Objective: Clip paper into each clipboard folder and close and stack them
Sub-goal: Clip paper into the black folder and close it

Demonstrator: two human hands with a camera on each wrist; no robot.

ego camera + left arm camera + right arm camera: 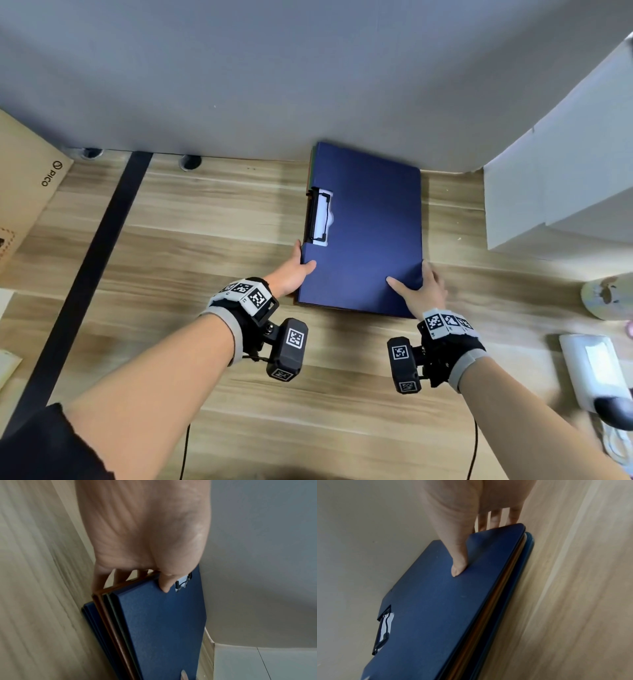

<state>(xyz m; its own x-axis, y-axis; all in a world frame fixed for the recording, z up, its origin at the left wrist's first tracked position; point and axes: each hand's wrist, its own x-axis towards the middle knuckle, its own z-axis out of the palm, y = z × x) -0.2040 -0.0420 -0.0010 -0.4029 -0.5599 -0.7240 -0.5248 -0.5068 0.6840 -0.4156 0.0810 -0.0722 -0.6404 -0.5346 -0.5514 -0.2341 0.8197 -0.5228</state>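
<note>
Item: stack of closed clipboard folders [363, 233], navy one on top, lying on the wooden table [205, 219] against the grey back panel [308, 68].

Your left hand [291, 274] grips the near-left corner, thumb on the cover, fingers [120, 576] under the edge. Your right hand [423, 291] grips the near-right corner the same way.

Risk: the brown and lower blue folders sit offset; uneven pull or lift could fan the stack or slide one out.

Unclear: folder count, paper inside the lower folders, fingertips beneath the stack. Only the top clip [320, 217] shows white paper.
</note>
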